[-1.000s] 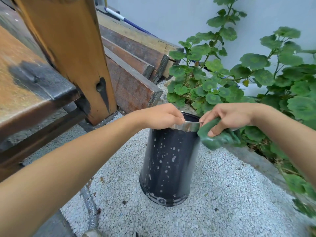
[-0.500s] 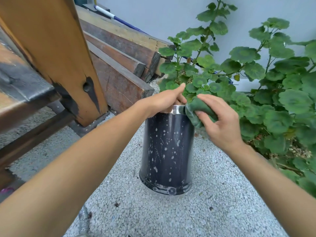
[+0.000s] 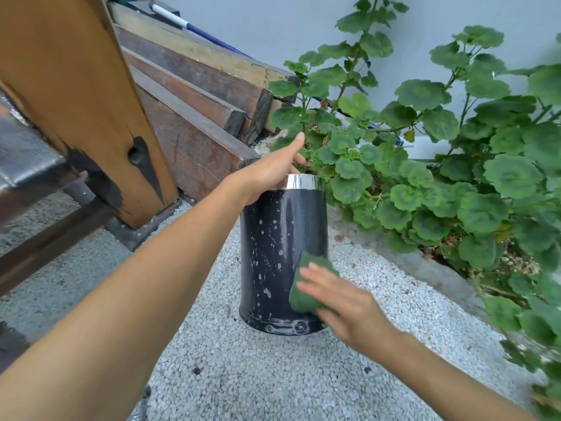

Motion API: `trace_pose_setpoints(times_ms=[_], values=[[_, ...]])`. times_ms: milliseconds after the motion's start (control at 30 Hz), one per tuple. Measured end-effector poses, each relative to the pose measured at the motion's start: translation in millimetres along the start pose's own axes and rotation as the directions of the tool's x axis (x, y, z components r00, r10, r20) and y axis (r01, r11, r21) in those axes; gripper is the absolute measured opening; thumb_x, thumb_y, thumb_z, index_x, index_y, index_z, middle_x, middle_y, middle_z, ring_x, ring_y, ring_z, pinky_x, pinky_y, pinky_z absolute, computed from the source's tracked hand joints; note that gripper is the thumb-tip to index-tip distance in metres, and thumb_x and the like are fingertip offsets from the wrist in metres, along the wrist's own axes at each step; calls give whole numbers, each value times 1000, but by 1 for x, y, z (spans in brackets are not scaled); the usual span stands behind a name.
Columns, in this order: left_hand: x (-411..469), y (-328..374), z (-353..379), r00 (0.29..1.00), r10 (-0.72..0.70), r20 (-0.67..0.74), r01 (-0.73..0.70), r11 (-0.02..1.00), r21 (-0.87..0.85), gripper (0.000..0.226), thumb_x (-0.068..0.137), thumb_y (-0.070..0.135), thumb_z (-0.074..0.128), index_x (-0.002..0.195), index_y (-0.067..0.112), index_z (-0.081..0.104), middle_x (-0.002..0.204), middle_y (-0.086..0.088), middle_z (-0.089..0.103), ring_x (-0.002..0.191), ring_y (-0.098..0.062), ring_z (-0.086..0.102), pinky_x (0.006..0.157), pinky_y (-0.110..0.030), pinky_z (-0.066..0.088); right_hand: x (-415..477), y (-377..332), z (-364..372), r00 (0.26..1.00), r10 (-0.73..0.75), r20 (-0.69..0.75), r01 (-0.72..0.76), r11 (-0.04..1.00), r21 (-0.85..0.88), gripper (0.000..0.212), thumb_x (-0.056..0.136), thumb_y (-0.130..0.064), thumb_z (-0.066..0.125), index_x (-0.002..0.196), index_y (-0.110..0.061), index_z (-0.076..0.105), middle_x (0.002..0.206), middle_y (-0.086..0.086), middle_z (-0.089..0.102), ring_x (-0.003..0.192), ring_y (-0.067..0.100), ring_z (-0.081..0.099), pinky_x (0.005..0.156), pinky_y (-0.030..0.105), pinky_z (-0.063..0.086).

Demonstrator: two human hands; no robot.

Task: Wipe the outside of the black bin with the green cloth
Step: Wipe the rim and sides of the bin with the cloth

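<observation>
The black bin [image 3: 273, 235] stands upright on pebbled ground, a tall cylinder with a shiny metal rim and pale spots on its wall. My left hand [image 3: 270, 174] grips the rim at the top left, forefinger stretched out. My right hand [image 3: 343, 302] presses the green cloth [image 3: 306, 284] flat against the bin's lower right side, near the base. The strip of wall above the cloth looks wet and free of spots.
A leafy green plant [image 3: 425, 183] crowds the bin's right and back. Stacked wooden beams [image 3: 194, 95] and a thick wooden post [image 3: 82, 95] stand to the left. A grey hose end [image 3: 139, 411] lies at the bottom edge. Pebbled ground [image 3: 258, 375] spreads in front.
My right hand has slid the green cloth down the bin's right side, from the rim to near the base. My left hand has stayed on the rim.
</observation>
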State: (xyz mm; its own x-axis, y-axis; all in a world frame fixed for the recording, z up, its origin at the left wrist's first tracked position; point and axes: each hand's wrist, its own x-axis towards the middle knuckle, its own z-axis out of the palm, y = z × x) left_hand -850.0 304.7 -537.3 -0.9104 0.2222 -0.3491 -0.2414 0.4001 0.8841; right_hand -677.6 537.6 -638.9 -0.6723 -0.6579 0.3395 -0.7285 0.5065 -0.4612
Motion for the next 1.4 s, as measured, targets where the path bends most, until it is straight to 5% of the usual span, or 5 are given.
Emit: trace_pose_setpoints(times_ms=[200,433,600,1100,1400], values=[[4,1,6,1000,13,3,-13,1000,11,78,91,83,19,129,28,60,124,2,62,124,-19,48,87,-34,31,-37,-13,1,989,-93,114,93,996,3,39,93,-13,67,132,-9,68,144,4,60,140,17,52,112,38,48],[2,8,19,999,29,41,-29,1000,-6,81,87,87,15,124,31,61,122,-1,65,123,-20,49,91,-35,33,15,2,-37,961,138,-241,-96,979,177,62,89,4,67,145,-17,53,126,3,71,93,-3,70,69,13,59],[-5,10,25,998,54,38,-52,997,-50,82,82,90,12,114,34,62,115,-5,70,118,-19,57,92,-41,36,97,34,-74,848,217,-483,-201,976,85,52,91,-2,70,139,-18,61,143,1,62,130,11,59,110,28,48],[-4,18,30,998,47,-37,-52,986,-161,91,91,83,10,156,24,32,124,-5,68,104,0,55,101,-46,27,42,17,-5,992,-31,-121,26,999,-48,52,102,-39,59,150,-20,48,162,8,39,154,24,29,127,54,18],[-4,25,38,1000,18,-9,-18,994,-106,87,94,80,8,160,25,24,130,-8,65,124,-18,50,112,-51,23,-42,-3,34,952,-285,112,305,919,-249,41,96,-31,74,135,-21,67,143,3,62,138,23,52,117,58,37]])
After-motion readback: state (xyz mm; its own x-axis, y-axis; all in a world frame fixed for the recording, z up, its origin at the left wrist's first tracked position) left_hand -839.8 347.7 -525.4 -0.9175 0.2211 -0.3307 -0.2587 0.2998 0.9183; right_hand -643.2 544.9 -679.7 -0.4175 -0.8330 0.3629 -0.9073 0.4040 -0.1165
